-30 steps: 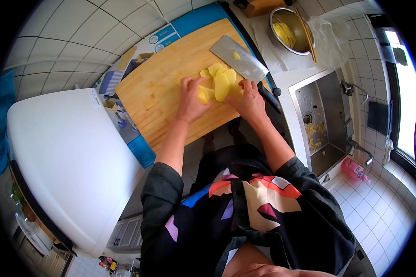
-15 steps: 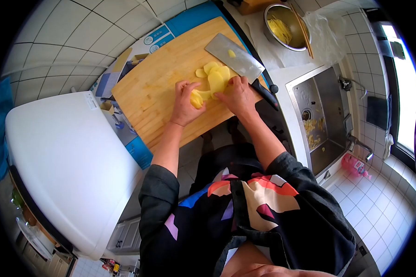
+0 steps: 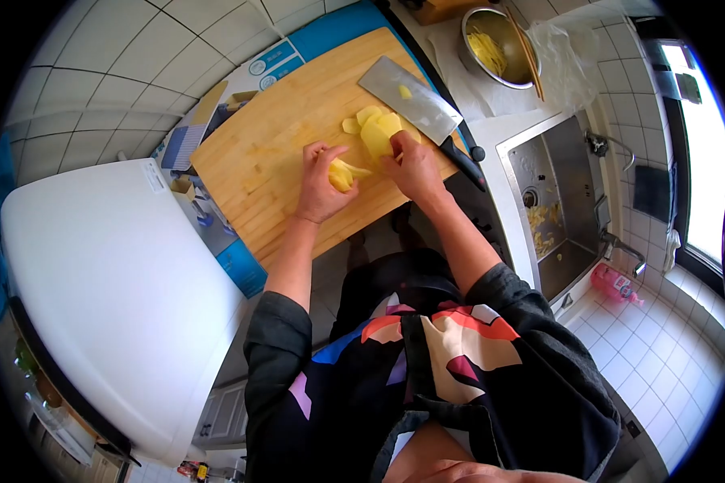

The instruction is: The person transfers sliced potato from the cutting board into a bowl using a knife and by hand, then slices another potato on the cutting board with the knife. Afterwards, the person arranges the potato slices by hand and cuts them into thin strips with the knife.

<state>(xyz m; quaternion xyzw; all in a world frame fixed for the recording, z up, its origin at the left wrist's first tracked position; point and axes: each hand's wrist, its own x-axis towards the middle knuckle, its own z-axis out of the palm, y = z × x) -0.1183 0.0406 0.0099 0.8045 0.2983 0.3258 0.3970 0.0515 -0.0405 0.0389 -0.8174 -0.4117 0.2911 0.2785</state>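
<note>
On the wooden cutting board (image 3: 258, 149), my left hand (image 3: 322, 183) is closed round several yellow potato slices (image 3: 341, 176), one of which sticks out toward the right. My right hand (image 3: 415, 167) has its fingers bent at the lower right edge of a loose pile of potato slices (image 3: 377, 133), touching a slice there. A cleaver (image 3: 409, 97) lies flat behind the pile, its black handle (image 3: 462, 163) past the board's right edge, with a small bit of potato on the blade.
A metal bowl (image 3: 517, 71) of potato strips with chopsticks (image 3: 526, 52) across it stands at the back right. Right of the board is a sink (image 3: 568, 262) with peelings. A pink bottle (image 3: 614, 283) lies beyond it. A large white appliance (image 3: 121, 298) is at the left.
My left hand has gathered slices and drawn slightly away from the pile. My right hand has shifted a little, and the gap between the hands is wider than half a second ago.
</note>
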